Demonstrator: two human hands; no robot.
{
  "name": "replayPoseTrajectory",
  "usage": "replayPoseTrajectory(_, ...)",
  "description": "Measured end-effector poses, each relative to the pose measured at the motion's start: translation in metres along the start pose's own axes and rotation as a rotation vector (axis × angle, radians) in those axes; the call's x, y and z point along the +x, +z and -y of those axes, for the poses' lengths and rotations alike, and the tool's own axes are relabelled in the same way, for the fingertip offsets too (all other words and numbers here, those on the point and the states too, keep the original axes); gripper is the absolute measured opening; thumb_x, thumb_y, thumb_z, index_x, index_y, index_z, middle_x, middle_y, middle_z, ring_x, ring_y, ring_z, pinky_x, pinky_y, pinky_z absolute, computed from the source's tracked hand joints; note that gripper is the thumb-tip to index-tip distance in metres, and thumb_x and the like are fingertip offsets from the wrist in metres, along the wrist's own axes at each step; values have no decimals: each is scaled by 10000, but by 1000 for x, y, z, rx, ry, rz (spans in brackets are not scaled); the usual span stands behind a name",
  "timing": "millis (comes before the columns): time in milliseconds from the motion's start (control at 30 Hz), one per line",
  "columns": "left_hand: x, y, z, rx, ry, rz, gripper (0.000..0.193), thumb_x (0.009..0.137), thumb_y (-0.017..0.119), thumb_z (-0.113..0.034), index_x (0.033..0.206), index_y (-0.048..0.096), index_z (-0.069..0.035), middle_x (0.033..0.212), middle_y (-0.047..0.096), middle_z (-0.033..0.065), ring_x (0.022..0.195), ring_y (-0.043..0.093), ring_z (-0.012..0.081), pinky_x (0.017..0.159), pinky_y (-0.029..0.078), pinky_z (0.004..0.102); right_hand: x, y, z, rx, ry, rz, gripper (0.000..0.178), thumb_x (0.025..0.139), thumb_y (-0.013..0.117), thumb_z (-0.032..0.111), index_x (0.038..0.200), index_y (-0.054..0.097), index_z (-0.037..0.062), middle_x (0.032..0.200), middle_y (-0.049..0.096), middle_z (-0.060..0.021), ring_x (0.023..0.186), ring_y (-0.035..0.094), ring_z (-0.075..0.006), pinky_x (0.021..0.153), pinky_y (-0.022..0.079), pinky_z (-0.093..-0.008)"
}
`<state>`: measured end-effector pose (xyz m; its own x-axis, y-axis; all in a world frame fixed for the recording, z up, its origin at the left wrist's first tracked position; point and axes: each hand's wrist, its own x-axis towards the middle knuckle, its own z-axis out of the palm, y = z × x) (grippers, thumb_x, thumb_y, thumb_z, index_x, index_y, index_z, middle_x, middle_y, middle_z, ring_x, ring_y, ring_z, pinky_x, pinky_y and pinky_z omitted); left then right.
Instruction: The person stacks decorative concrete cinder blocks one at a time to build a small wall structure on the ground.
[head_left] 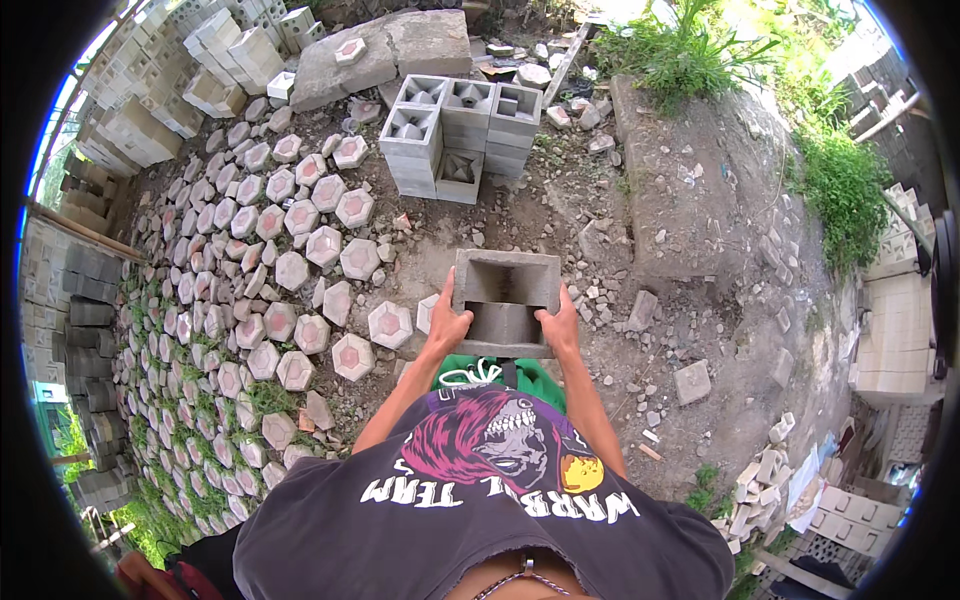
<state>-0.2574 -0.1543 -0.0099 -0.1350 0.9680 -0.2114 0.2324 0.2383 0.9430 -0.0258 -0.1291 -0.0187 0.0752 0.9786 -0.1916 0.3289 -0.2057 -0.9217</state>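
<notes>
In front of my waist I hold a grey concrete vent block, a square frame with slanted inner faces. My left hand grips its left side, the thumb hooked over the inner edge. On the opposite side my right hand clasps it in the same way. The outer fingers of both hands are partly hidden behind the block. Farther ahead, similar vent blocks stand stacked on the ground, with one lower column at the front.
Many hexagonal pavers with reddish centres cover the ground at left. Pale blocks are piled at the far left. A broken concrete slab lies behind the stack. Rubble litters the right, beside a raised slab and green plants.
</notes>
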Motion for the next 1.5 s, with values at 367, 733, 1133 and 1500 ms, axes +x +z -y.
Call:
replayPoseTrajectory(367,143,-6,-18,12,-28,-73,935,670,543,90,1531,232,-98,1390,506,193,1274,486,259,1058,368,301,154,28,19,-20,34,70,818,718,632,-1,1478,335,50,1361,534,-211,1238,537,-303,1040,407,-347)
replayPoseTrajectory(733,297,-52,-31,18,-121,2,907,684,546,76,1521,263,-130,1349,538,208,1252,521,312,1053,396,341,282,95,54,-63,249,58,815,683,646,-23,1449,375,33,1308,570,-174,1177,564,-259,1023,414,-331)
replayPoseTrajectory(1133,429,-99,-17,-1,-229,30,952,708,532,86,1544,185,-210,1485,392,214,1376,382,334,1121,308,346,400,167,80,-94,336,84,856,690,604,-3,1494,336,119,1285,609,-143,982,640,-214,880,489,-322)
replayPoseTrajectory(1500,496,-80,47,31,-332,45,944,724,543,90,1544,183,-209,1476,412,200,1367,398,320,1115,324,353,466,199,26,29,402,108,864,642,599,-63,1466,360,38,1341,555,-153,1208,548,-231,1025,409,-309)
